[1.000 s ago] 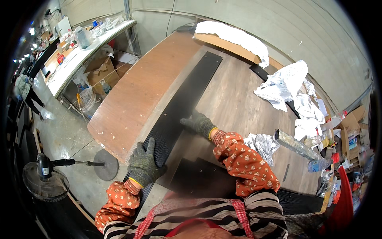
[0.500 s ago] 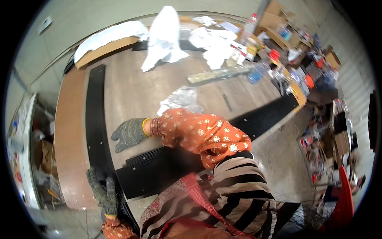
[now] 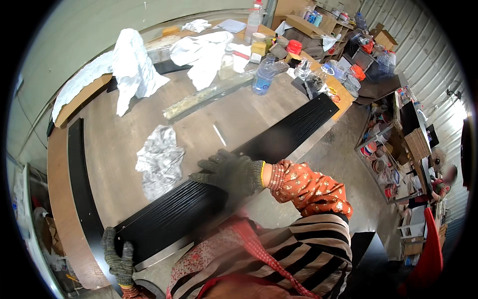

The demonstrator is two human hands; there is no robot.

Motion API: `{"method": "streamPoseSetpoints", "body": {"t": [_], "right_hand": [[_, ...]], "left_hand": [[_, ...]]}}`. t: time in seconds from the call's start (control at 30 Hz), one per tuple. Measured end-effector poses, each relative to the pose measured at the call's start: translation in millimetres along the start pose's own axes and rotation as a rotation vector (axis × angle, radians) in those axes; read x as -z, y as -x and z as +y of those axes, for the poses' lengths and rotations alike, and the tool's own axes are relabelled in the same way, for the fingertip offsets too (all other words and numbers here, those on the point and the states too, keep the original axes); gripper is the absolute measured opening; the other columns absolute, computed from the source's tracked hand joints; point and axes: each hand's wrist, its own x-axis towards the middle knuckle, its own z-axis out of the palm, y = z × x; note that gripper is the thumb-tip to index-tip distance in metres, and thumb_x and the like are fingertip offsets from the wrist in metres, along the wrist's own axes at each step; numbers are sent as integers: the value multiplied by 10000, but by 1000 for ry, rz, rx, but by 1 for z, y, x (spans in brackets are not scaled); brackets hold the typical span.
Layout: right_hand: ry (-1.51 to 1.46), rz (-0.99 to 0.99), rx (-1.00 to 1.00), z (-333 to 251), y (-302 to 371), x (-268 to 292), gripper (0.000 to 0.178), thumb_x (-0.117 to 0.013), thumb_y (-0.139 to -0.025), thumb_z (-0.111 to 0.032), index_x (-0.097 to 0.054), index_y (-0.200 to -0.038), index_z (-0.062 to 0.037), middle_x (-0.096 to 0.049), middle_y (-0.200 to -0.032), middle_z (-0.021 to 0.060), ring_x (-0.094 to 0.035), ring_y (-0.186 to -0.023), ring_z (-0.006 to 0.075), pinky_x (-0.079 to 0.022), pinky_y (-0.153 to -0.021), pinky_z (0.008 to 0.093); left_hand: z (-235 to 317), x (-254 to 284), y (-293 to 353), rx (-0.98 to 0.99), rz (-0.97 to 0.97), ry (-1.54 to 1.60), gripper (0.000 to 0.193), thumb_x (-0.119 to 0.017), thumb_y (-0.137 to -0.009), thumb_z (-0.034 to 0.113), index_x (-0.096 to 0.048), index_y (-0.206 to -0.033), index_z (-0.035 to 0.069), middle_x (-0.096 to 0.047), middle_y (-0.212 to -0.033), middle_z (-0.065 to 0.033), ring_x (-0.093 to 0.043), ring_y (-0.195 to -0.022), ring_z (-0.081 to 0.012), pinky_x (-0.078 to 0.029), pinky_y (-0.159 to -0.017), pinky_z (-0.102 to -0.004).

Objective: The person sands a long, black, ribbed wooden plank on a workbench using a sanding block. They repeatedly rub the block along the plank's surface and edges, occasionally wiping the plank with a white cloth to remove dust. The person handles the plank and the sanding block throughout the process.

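Note:
A long black ridged panel [image 3: 164, 219] lies slantwise along the near edge of the worktable [image 3: 199, 119]. My right hand [image 3: 231, 174], in a dark grey knit glove with a yellow cuff, rests on the middle of the panel with its fingers spread. At the panel's left end is my left hand [image 3: 119, 259], gloved alike, with thumb and fingers apart, close against the end. A crumpled grey-and-white cloth [image 3: 160, 162] lies just beyond the panel. Near my right fingertips is a thin pale strip [image 3: 219, 135].
Another black strip [image 3: 82, 174] runs along the table's left side. Farther back are white cloths [image 3: 134, 74], a long plastic-wrapped bar [image 3: 209, 94], a blue-tinted plastic bottle [image 3: 263, 77] and a red-lidded jar [image 3: 294, 47]. Cluttered shelves [image 3: 388, 149] stand to the right.
My right hand has moved rightward from the tabletop beyond the panel's left part onto the panel's middle. My left hand stays by the panel's left end. The view has turned to the right.

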Motion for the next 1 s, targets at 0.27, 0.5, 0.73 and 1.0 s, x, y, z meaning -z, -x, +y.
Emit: {"method": "streamPoseSetpoints", "body": {"t": [0.27, 0.5, 0.73, 1.0], "right_hand": [[-71, -51, 85, 45, 36, 10, 924, -770, -767, -438, -356, -1531, -123, -375, -1517, 230, -399, -1372, 398, -340, -1135, 488], [12, -95, 68, 92, 73, 5, 1116, -830, -676, -518, -263, -1578, -183, -286, -1578, 259, -313, -1442, 437, -184, -1176, 600], [115, 81, -111, 172, 144, -28, 1034, -714, -707, -693, -352, -1549, -214, -328, -1548, 264, -361, -1399, 418, -178, -1178, 544], [178, 194, -59, 201, 155, -37, 739, -702, -829, -441, -446, -1491, -234, -525, -1383, 181, -509, -1242, 359, -306, -1110, 496]], "left_hand": [[-24, -16, -9, 239, 146, 100, 502, -689, -939, 203, -547, -1366, -19, -551, -1402, -169, -503, -1307, -292, -356, -1140, -402], [-10, -27, -29, -59, 93, -415, 576, -636, -970, 346, -505, -1409, -3, -519, -1424, -223, -477, -1327, -379, -345, -1140, -445], [153, -87, -42, -416, -354, -699, 1207, -807, -580, 671, -372, -1511, 39, -408, -1481, -263, -357, -1387, -463, -182, -1186, -604], [166, -119, -66, -518, -401, -682, 1201, -845, -497, 501, -371, -1509, 58, -502, -1286, -233, -494, -1156, -452, -322, -1070, -621]]}}
